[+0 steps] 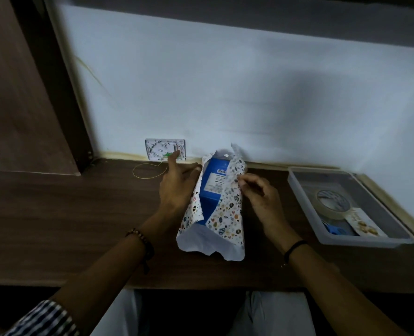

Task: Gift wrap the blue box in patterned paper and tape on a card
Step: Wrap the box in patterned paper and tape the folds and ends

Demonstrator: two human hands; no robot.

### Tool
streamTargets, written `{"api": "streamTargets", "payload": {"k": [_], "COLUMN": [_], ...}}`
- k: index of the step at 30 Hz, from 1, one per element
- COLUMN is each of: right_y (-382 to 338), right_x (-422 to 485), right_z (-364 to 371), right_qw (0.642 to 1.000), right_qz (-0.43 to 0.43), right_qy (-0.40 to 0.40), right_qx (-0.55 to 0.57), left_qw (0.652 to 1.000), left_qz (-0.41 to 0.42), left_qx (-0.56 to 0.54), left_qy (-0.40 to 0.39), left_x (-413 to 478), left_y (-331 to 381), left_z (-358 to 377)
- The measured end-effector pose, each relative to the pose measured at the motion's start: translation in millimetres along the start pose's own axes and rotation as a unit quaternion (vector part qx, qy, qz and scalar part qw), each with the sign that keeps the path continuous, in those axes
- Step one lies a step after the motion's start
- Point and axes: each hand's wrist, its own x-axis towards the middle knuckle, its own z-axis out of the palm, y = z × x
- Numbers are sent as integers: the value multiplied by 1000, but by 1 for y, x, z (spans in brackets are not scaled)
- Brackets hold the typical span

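The blue box lies between the hands, half covered. The left hand, fingers straight, steadies one paper flap. The right hand seems to pinch the other, to draw it over. Right of it wait tape and card.

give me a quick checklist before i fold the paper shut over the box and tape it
1. Blue box lies inside the patterned paper: ok.
2. Side flaps meet over the box: not ok, the blue face and its label show between them.
3. Left hand steadies the left flap: ok, straight fingers press against it.
4. Right hand has the right flap: ok, fingers pinch its edge.
5. Tape roll close by: ok, it lies in the tray to the right; whether a strip is already cut, cannot tell.
6. Card ready: ok, it is in the same tray beside the tape roll.
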Motion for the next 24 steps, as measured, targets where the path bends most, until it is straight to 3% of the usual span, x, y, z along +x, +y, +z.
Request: {"api": "streamTargets", "payload": {"k": [4, 8, 12, 20, 24], "right_y": [6, 7, 1, -8, -12], "right_x": [-1, -3, -1, 1, 2], "right_z": [10, 13, 13, 19, 24], "right_qw": [995, 991, 984, 963, 953], "right_qz": [44, 26, 5, -23, -33], "right_qy": [-79, -131, -164, -168, -166], "right_qx": [49, -1, -73, -208, -250], "left_qw": [1000, 990, 983, 981, 982], "left_qz": [4, -25, -17, 24, 17], "left_qx": [-27, -114, -113, -21, -51], "left_qy": [-8, -75, -142, -193, -184], "left_x": [-9, -9, -6, -3, -2], "left_y": [-4, -7, -11, -7, -1], "left_z": [13, 19, 19, 26, 29]}}
